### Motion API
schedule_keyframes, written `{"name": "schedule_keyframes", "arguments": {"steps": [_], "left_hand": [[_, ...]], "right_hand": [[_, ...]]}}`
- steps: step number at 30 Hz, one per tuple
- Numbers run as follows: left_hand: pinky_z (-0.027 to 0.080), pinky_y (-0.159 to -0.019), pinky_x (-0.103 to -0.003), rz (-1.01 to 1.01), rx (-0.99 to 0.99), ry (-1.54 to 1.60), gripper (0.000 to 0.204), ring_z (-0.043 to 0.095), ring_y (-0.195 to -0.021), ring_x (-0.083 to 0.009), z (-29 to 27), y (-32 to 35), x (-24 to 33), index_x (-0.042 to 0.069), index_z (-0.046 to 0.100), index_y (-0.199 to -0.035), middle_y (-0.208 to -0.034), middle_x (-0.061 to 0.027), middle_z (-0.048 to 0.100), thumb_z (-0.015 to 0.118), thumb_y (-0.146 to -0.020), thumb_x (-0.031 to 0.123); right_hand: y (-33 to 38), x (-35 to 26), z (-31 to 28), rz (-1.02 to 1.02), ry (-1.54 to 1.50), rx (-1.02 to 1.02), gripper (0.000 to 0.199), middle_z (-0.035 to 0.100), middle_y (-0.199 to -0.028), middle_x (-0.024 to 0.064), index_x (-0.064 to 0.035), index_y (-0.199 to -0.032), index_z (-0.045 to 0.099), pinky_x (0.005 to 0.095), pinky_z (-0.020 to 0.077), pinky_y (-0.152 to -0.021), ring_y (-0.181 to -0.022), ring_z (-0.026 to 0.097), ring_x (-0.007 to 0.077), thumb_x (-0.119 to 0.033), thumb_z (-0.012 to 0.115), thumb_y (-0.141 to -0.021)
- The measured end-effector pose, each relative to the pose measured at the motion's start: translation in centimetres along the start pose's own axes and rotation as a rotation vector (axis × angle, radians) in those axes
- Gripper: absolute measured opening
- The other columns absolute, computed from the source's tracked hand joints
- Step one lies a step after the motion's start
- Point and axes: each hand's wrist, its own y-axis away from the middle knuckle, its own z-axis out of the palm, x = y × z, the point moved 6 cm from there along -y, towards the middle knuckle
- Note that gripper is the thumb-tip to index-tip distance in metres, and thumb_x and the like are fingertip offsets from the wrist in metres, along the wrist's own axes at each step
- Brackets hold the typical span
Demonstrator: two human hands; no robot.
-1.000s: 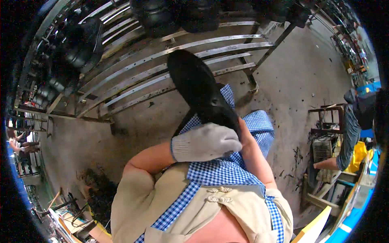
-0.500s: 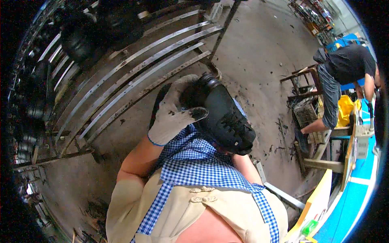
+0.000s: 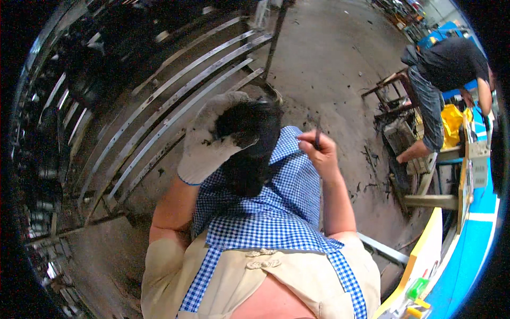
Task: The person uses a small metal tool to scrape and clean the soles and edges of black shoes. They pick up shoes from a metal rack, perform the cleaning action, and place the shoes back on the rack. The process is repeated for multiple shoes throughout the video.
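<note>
My left hand (image 3: 210, 141), in a pale work glove with blackened thumb and fingertips, is closed around a black shoe (image 3: 252, 159). The shoe hangs upright over my lap, one end pointing down at my blue checked apron (image 3: 295, 175); its detail is dark and blurred. Bare and held apart to the right of the shoe, my right hand (image 3: 320, 151) pinches a thin dark object (image 3: 317, 139). That object sticks up past the fingers, too small and blurred to name.
Metal rack bars (image 3: 186, 80) curve along the left, with dark objects piled beyond. At right, a person in dark clothes (image 3: 449, 64) bends by a blue bench (image 3: 478, 250). Near them are a yellow bag (image 3: 452, 127) and a crate (image 3: 401, 138). Black scraps (image 3: 372, 159) litter the floor.
The shoe has turned and moved left, its laced front no longer showing. My right hand, hidden behind it before, has come out to the right with the thin dark object.
</note>
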Motion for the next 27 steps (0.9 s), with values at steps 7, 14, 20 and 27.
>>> {"name": "schedule_keyframes", "arguments": {"steps": [7,14,20,27], "left_hand": [[0.05,-0.089,-0.03,-0.14,-0.363,0.296,0.051,0.063,-0.101,-0.0191,3.1,0.0,0.3,0.001,0.058,-0.119,-0.112,-0.0122,0.063,0.078,-0.073,0.012],[0.051,-0.084,-0.03,0.009,-0.473,0.182,0.049,0.064,-0.096,-0.0193,5.1,1.1,0.5,0.001,0.057,-0.118,-0.106,-0.0127,0.064,0.078,-0.075,0.014],[0.051,-0.082,-0.03,-0.013,-0.516,0.227,0.05,0.064,-0.094,-0.0191,6.1,1.3,0.3,0.001,0.057,-0.118,-0.105,-0.0124,0.064,0.078,-0.074,0.014],[0.05,-0.091,-0.032,-0.246,-0.542,0.477,0.055,0.061,-0.103,-0.0182,6.3,1.8,-0.9,-0.001,0.055,-0.123,-0.113,-0.0108,0.063,0.079,-0.074,0.009]], "right_hand": [[-2.1,-16.7,2.8,-0.733,0.591,-0.315,0.023,0.062,-0.082,0.0065,-0.0052,-0.101,0.071,0.0272,0.0449,-0.05,-0.066,0.061,0.0173,-0.008,0.07,-0.079],[-0.1,-18.0,5.0,-0.817,1.17,-0.714,0.021,0.05,-0.077,0.0016,-0.0079,-0.089,0.066,0.0267,0.046,-0.045,-0.067,0.058,0.0125,-0.016,0.068,-0.07],[0.1,-17.0,6.1,-0.739,1.336,-0.801,0.024,0.047,-0.079,0.0035,-0.0072,-0.079,0.057,0.0302,0.0468,-0.047,-0.072,0.058,0.0154,-0.022,0.07,-0.066],[-2.1,-13.6,3.2,-0.496,0.541,-0.628,0.032,0.05,-0.073,0.0103,-0.0061,-0.079,0.05,0.0367,0.0436,-0.054,-0.067,0.057,0.0264,-0.023,0.071,-0.061]]}}
